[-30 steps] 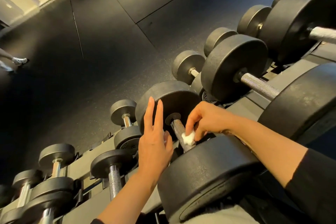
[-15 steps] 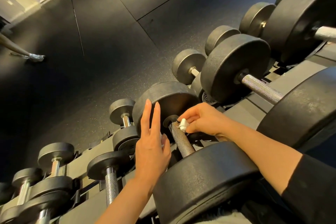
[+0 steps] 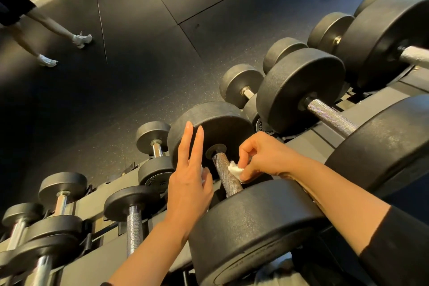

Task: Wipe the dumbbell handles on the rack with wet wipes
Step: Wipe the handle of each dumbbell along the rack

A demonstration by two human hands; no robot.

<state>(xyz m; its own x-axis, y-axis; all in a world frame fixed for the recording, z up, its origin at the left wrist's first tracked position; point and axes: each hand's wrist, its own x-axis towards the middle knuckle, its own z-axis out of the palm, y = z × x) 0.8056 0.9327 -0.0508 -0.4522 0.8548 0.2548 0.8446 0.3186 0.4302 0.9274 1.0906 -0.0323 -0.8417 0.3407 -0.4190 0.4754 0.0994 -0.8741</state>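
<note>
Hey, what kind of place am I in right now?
Most likely a gym's free-weights area: black dumbbells in rising sizes line a tiered rack, above dark rubber tile flooring.

Two bare hands, one dark sleeve

We see our left hand (image 3: 189, 183) and its forearm uncovered right down to the lower edge of the view, where only a thin sliver of dark fabric shows. Our right hand (image 3: 267, 158) is uncovered too, and its forearm is bare up to a black sleeve (image 3: 401, 241), plain and unmarked, that ends in a smooth, straight edge partway along the forearm. We see no rings, watch or gloves on either hand, and the fingernails are short and unpainted.
</note>
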